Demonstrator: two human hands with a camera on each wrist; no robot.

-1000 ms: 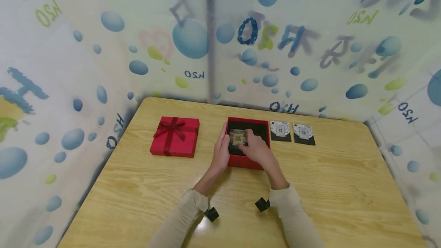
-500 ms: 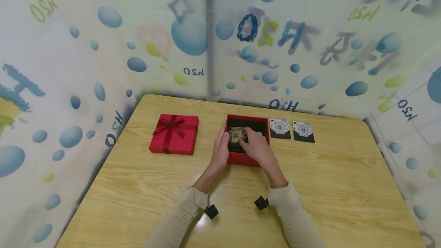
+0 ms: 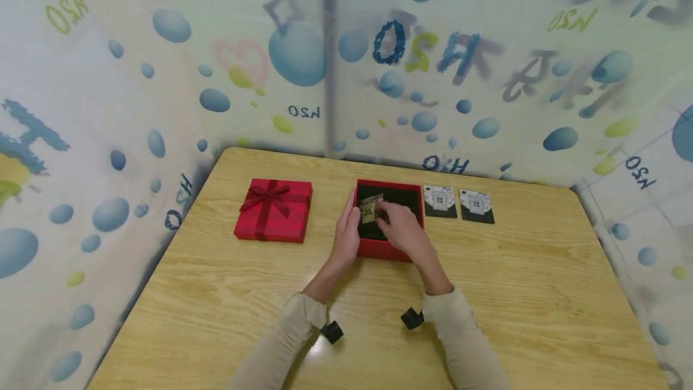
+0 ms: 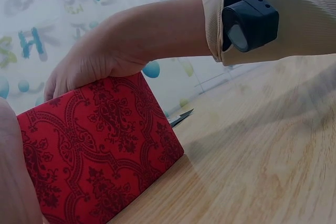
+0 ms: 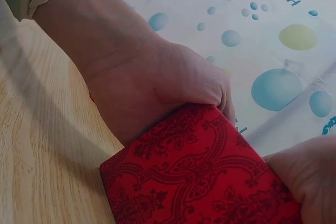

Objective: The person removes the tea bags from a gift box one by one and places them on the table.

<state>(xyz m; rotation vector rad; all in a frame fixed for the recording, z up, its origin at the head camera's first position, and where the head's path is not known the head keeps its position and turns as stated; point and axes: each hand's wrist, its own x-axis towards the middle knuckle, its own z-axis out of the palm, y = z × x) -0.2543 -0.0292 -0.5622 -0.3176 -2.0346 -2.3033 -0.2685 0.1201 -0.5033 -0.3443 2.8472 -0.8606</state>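
Observation:
In the head view, an uncovered red box [image 3: 385,250] with a black inside sits on the table. My left hand [image 3: 346,227] lies along its left wall, fingers extended, the palm against the side. My right hand [image 3: 403,229] reaches over the near right part of the box and pinches a small packet [image 3: 370,210] with a gold label. The packet is tilted inside the box; its right edge is hidden behind my fingers. Both wrist views show the box's dark-patterned outer wall [image 4: 100,140], but the packet is out of sight there.
A red lid [image 3: 275,221] with a dark ribbon bow lies left of the box. Two flat white-and-black packets, the nearer one [image 3: 440,202] and the farther one [image 3: 477,206], lie to its right. A patterned wall [image 3: 379,101] stands behind the wooden table [image 3: 520,294].
The gold-labelled packet has shifted slightly left and turned to a tilt under my right fingers. My left hand stays at the box's left wall. The head view has shifted slightly.

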